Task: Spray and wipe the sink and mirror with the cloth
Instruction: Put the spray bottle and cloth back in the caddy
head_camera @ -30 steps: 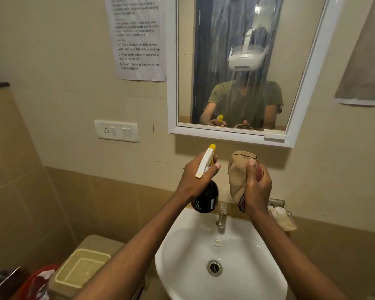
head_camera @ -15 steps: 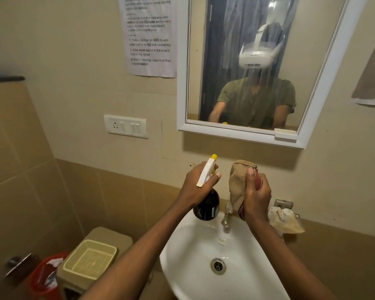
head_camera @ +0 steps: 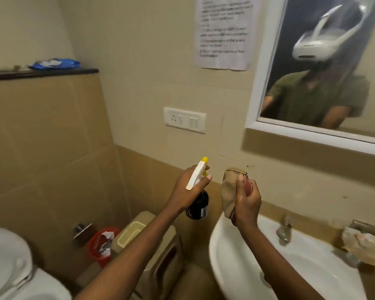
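My left hand (head_camera: 187, 187) grips a dark spray bottle (head_camera: 198, 205) with a white trigger and yellow nozzle, held upright to the left of the white sink (head_camera: 230, 263). Just right of it, my right hand (head_camera: 246, 201) clutches a bunched tan cloth (head_camera: 228, 191) above the sink's left rim. The white-framed mirror (head_camera: 325, 68) hangs at the upper right, its glass streaked, with a person's reflection in it. A metal tap (head_camera: 284, 229) stands at the back of the basin.
A beige bin (head_camera: 160, 241) stands left of the sink, a red bucket (head_camera: 103, 243) beside it, and a white toilet (head_camera: 11, 267) at the lower left. A switch plate (head_camera: 184, 120) and a paper notice (head_camera: 224, 31) are on the wall. A crumpled wrapper (head_camera: 364, 245) lies by the tap.
The view has swung left, so the sink and mirror now sit at the right and the toilet shows. Both hands hold the bottle and cloth as before, a little lower.
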The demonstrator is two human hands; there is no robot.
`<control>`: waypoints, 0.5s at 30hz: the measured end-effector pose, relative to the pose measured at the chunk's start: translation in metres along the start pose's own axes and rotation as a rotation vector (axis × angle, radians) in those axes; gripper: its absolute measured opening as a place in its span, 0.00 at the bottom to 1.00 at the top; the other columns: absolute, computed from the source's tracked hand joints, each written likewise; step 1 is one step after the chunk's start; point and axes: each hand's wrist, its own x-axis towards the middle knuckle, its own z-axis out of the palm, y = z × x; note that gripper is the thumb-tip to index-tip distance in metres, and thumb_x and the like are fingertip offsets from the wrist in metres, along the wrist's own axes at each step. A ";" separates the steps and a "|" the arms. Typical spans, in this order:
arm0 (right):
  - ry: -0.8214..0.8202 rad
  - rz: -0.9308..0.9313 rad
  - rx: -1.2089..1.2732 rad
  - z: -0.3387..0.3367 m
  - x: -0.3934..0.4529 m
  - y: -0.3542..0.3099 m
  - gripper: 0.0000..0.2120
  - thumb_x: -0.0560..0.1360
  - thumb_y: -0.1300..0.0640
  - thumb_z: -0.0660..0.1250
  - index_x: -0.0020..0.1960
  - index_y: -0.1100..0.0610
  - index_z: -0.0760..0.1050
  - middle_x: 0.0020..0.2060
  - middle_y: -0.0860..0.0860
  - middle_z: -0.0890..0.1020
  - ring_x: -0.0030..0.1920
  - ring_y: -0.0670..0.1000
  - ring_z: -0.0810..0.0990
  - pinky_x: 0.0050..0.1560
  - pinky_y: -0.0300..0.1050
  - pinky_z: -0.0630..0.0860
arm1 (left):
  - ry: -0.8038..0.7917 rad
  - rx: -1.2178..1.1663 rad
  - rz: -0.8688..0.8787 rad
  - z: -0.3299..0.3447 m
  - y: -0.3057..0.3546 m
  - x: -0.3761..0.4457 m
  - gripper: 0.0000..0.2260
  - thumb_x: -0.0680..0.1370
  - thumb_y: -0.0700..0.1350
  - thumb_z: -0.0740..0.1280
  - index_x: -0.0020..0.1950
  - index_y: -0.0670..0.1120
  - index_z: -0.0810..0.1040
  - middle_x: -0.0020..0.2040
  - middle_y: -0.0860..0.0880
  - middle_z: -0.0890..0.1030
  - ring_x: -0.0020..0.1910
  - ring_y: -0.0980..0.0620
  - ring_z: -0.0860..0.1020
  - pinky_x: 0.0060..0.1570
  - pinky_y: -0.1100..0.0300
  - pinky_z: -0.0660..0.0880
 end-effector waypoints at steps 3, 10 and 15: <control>-0.072 0.047 0.022 0.048 -0.020 0.006 0.18 0.73 0.35 0.60 0.39 0.49 0.72 0.33 0.47 0.76 0.33 0.41 0.73 0.33 0.34 0.71 | 0.010 -0.017 -0.048 -0.041 -0.028 -0.003 0.17 0.75 0.57 0.67 0.62 0.56 0.76 0.55 0.60 0.80 0.55 0.61 0.78 0.52 0.65 0.73; -0.183 0.160 0.000 0.132 -0.055 0.040 0.19 0.73 0.31 0.57 0.46 0.45 0.74 0.43 0.45 0.80 0.43 0.41 0.78 0.41 0.37 0.74 | 0.079 -0.133 -0.179 -0.104 -0.101 -0.002 0.18 0.70 0.59 0.72 0.54 0.50 0.81 0.48 0.47 0.78 0.46 0.51 0.75 0.48 0.55 0.71; -0.158 0.232 -0.081 0.189 -0.067 0.079 0.16 0.77 0.44 0.63 0.42 0.57 0.74 0.41 0.57 0.78 0.42 0.58 0.78 0.47 0.61 0.76 | 0.143 -0.160 -0.281 -0.132 -0.153 0.002 0.21 0.68 0.56 0.73 0.52 0.43 0.81 0.46 0.46 0.76 0.45 0.50 0.74 0.47 0.55 0.69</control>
